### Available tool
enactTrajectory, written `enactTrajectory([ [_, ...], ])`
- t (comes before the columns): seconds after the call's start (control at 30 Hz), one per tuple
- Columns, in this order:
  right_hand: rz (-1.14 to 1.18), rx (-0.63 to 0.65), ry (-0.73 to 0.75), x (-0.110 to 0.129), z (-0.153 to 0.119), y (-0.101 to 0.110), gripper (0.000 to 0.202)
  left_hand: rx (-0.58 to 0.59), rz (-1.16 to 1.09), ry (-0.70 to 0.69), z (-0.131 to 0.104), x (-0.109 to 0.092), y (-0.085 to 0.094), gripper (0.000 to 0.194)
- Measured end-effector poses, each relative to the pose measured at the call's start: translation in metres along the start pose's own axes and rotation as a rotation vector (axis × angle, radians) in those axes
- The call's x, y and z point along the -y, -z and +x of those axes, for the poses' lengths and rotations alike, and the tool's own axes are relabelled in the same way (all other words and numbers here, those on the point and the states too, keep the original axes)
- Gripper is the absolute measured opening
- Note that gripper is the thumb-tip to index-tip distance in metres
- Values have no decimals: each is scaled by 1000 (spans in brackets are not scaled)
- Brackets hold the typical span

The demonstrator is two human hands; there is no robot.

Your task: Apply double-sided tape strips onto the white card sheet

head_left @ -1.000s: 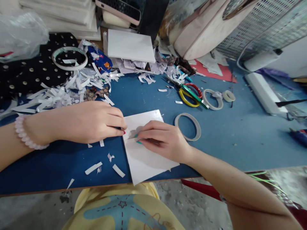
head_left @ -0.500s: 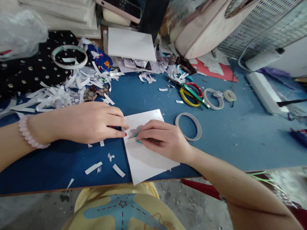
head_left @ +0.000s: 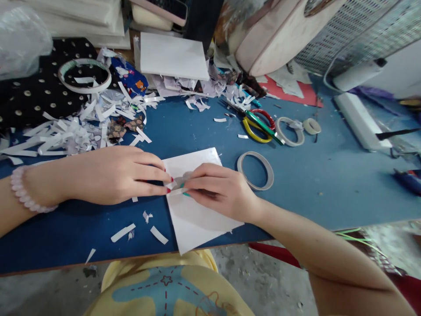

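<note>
A white sheet or board (head_left: 194,224) lies at an angle by the table's front edge. My right hand (head_left: 223,191) rests over it, thumb and fingers pinched on a thin whitish strip (head_left: 177,191) running across to the sheet's left edge. My left hand (head_left: 118,175) reaches in from the left, palm down with fingers stretched out; its fingertips touch the sheet's left edge at the strip's end. Whether they also grip the strip I cannot tell. Just right of my right hand lies a roll of tape (head_left: 255,171).
Paper scraps (head_left: 75,131) pile up at the left, with loose ones near the front edge. Scissors (head_left: 258,125) and smaller tape rolls (head_left: 290,131) lie beyond the sheet. A white stack (head_left: 173,57) stands at the back, a white power strip (head_left: 362,123) at the right.
My left fingertips have shifted slightly along the sheet's left edge and spread apart. The right hand keeps its pinch on the strip. The whole view has moved slightly.
</note>
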State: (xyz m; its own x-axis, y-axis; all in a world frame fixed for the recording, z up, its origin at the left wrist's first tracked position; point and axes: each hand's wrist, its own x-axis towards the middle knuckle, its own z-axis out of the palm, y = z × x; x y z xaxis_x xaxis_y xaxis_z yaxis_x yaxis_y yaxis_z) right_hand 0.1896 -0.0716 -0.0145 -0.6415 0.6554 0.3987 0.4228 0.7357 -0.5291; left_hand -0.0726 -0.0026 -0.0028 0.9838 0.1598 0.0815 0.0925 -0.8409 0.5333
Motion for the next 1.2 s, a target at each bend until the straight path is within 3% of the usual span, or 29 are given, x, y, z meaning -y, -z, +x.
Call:
enactTrajectory([
  [0.43,-41,-12,23,0,0,-2,12,-100,281,-176,-2,1,0,42],
  [0.77,36,-46,23,4,0,0,9,-96,223,-122,-1,-1,-1,40],
  [1.07,-33,-100,69,11,0,10,13,-106,364,-173,-1,-5,-3,36],
  [1.2,-15,-71,32,9,2,11,11,-63,288,-101,-1,-5,-3,37],
])
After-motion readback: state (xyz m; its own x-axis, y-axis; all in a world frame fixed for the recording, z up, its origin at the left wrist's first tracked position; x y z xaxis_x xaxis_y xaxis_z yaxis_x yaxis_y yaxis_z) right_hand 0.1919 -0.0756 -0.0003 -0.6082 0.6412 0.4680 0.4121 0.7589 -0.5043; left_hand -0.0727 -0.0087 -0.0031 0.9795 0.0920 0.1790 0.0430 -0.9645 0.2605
